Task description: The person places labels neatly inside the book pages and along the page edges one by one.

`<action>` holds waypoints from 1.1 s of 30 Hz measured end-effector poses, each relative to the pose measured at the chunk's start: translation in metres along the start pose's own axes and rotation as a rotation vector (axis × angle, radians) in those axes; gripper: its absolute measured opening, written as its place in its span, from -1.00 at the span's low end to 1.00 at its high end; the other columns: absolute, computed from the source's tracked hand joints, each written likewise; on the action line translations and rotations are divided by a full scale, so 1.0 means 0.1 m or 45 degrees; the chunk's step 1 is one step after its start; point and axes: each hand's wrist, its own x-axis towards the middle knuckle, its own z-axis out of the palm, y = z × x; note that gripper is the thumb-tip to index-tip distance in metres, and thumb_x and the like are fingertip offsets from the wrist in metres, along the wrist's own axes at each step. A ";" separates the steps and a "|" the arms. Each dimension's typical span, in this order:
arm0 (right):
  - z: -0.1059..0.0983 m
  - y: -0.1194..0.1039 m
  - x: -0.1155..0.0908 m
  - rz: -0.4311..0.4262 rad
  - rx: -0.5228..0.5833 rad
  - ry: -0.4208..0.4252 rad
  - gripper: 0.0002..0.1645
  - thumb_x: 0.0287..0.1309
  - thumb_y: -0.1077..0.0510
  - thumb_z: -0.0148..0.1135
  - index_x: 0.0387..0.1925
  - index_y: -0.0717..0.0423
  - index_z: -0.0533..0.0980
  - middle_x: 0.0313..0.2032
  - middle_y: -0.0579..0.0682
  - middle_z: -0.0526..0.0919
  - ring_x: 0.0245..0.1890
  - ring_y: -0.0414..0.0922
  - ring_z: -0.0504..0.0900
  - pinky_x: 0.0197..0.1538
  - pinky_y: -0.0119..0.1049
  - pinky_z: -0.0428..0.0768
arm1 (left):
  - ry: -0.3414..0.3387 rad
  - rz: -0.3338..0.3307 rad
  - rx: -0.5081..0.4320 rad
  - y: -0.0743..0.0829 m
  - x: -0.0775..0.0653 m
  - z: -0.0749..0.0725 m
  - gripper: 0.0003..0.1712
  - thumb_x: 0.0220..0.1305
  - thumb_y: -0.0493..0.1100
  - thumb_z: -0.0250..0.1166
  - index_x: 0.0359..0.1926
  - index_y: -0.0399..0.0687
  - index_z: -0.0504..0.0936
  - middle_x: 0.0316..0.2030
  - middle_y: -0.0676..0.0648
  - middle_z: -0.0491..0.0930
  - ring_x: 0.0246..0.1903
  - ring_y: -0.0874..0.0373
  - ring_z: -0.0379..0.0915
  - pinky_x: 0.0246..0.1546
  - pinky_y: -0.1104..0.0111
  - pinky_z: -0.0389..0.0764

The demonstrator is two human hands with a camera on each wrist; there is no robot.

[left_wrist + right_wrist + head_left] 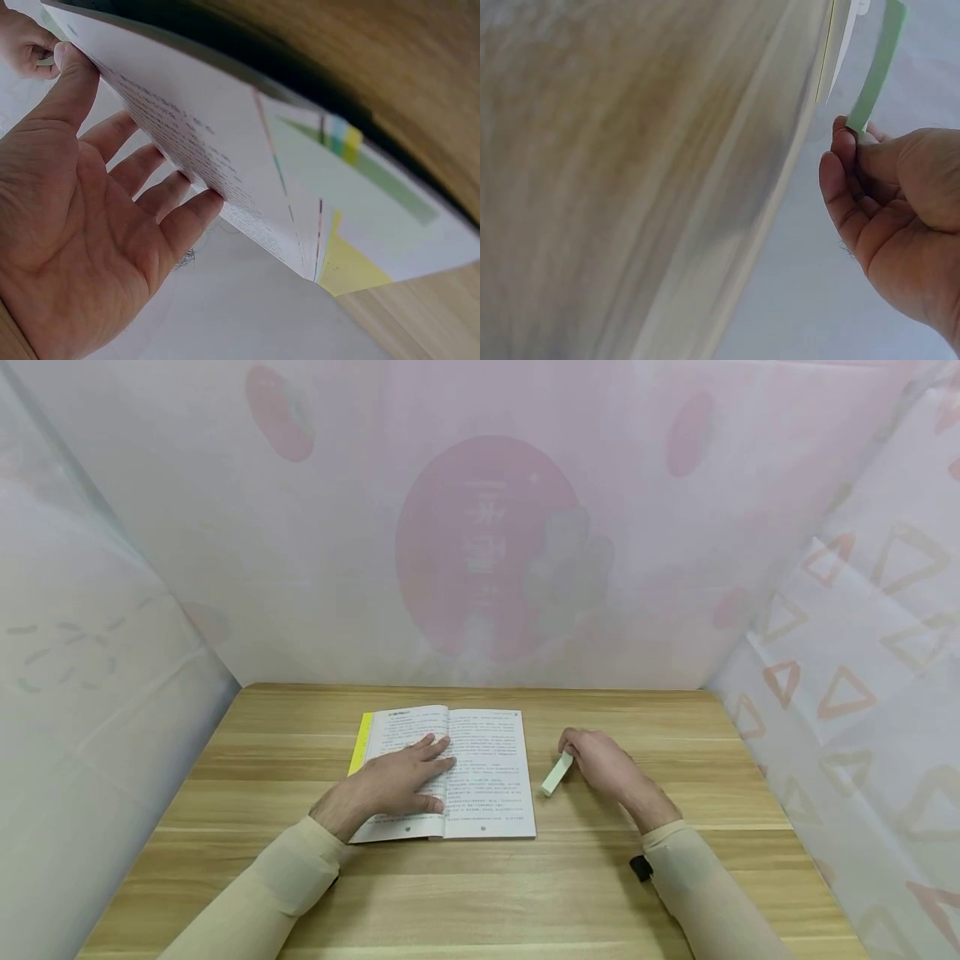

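The right hand [603, 764] is pinching a narrow, pale-green strip [557, 776] in its grip, near an open, white-paged book [487, 777]. The left hand [401, 777] is resting loosely with spread fingers on the book's left page; its printing is appearing illegibly small. A bright-yellow flap [361, 743] is jutting leftward above the wood-grained tabletop [525, 893].

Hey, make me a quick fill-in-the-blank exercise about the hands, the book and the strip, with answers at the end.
1. The left hand rests on a book that is ____, not closed.
2. The right hand pinches a strip that is pale ____ in colour.
3. In the head view, the strip is to the ____ of the book.
4. The band along the book's left edge there is bright ____.

Missing words: open; green; right; yellow.
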 end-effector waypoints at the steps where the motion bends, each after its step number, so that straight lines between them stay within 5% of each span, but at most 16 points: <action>1: 0.00 0.00 0.00 0.001 0.000 -0.002 -0.76 0.77 0.35 0.19 -0.03 0.16 0.76 -0.04 0.12 0.93 -0.10 -0.07 0.85 0.03 -0.06 0.88 | 0.001 0.001 0.000 0.00 0.00 0.00 -0.01 0.58 0.26 0.50 0.79 -0.09 0.44 0.90 -0.23 0.15 0.92 -0.30 0.01 0.83 -0.25 0.35; 13: 0.00 0.02 -0.01 -0.015 0.026 -0.081 -0.92 0.61 0.29 0.47 0.02 0.14 0.78 -0.03 0.05 0.93 -0.02 -0.05 0.85 0.17 0.04 0.87 | -0.004 0.002 -0.008 -0.01 0.00 0.00 -0.01 0.59 0.26 0.50 0.80 -0.09 0.44 0.91 -0.23 0.13 0.92 -0.29 -0.01 0.82 -0.26 0.36; 27: -0.04 -0.01 -0.01 -0.048 -0.120 -0.046 -0.74 0.56 0.30 0.52 -0.25 0.07 0.58 -0.41 -0.09 0.68 -0.41 -0.18 0.51 -0.31 -0.30 0.52 | -0.002 0.022 0.006 -0.01 0.01 0.00 -0.02 0.61 0.25 0.49 0.80 -0.11 0.44 0.90 -0.25 0.13 0.92 -0.32 0.00 0.82 -0.26 0.36; 33: -0.02 0.00 0.00 -0.055 -0.051 0.014 -0.70 0.52 0.26 0.57 -0.30 0.00 0.60 -0.28 -0.05 0.76 -0.28 -0.16 0.64 -0.16 -0.20 0.72 | -0.002 0.018 0.003 -0.01 0.01 0.00 -0.01 0.60 0.26 0.50 0.80 -0.11 0.43 0.90 -0.25 0.13 0.92 -0.32 0.00 0.82 -0.26 0.36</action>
